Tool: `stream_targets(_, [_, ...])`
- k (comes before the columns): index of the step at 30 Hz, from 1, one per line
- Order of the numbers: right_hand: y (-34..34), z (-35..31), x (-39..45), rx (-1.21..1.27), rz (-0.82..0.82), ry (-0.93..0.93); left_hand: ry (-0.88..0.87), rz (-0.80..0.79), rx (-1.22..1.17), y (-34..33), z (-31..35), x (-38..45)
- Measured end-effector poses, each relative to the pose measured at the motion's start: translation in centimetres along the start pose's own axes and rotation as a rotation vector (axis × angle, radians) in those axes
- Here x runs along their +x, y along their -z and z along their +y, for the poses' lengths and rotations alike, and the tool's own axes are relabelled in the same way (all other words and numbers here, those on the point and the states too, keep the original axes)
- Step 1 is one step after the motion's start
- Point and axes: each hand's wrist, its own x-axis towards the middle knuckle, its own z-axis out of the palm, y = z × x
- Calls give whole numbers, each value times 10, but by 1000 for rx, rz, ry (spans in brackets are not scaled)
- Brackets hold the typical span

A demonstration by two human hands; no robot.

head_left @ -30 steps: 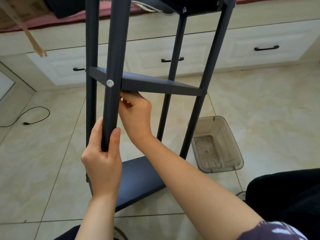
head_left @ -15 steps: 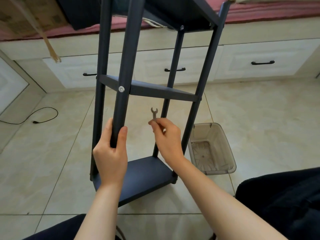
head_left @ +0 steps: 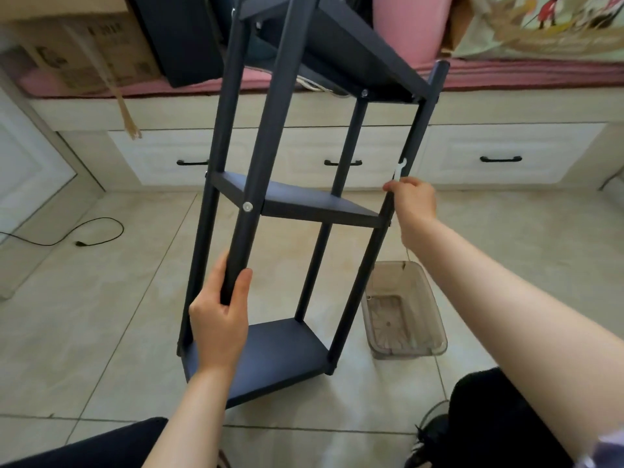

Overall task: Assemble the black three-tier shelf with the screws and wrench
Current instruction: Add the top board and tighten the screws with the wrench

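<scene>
We see open gaps between the shelf (head_left: 297, 204) posts above and below its middle tier, bare floor to its left, and a clear bin (head_left: 405, 315) crowding its right foot.

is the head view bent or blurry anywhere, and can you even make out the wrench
Head view: wide-angle bending bows the drawer fronts and shelf posts outward; light is soft and even, with weak shadows on the floor tiles; the edges smear, most at the sleeve in the lower right corner; the small wrench above the right hand is pale and slightly soft but readable; the left hand is sharp.
</scene>
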Motion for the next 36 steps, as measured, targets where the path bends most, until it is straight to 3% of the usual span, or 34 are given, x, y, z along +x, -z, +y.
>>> stream_targets(5, [14,-5,18,-274,-283,-70,21,10,-19,6,-3,2])
stream_targets(9, [6,-8,16,-228,-461,-136,51,35,-41,9,-1,3])
stream_targets(16, [-10,-8,6,-314,-524,-66,143,145,53,19,-14,14])
stream_targets(23, [-5,-17,-27,-443,-644,87,342,245,-5,41,-42,24])
stream_targets(30, [10,-11,-50,-518,-721,171,435,186,168,36,-60,-9])
stream_targets(36, [22,3,-50,-458,-741,46,478,147,143,30,-67,-10])
